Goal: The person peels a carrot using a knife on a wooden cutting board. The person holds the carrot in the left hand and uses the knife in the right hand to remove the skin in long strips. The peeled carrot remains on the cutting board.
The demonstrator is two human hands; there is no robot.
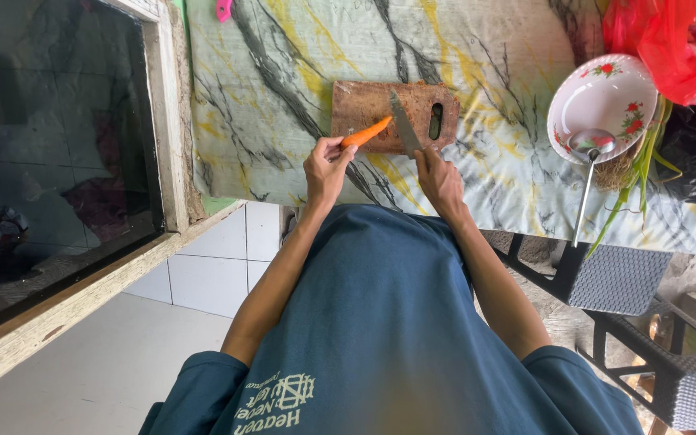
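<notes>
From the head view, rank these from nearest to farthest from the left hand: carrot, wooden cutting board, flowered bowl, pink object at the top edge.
1. carrot: held in the left hand.
2. wooden cutting board: just beyond the fingertips.
3. pink object: at the table's far edge, to the left.
4. flowered bowl: far off to the right, with a ladle in it.

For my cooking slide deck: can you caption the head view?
Left hand holds a carrot over a wooden cutting board; right hand holds a knife.
</notes>
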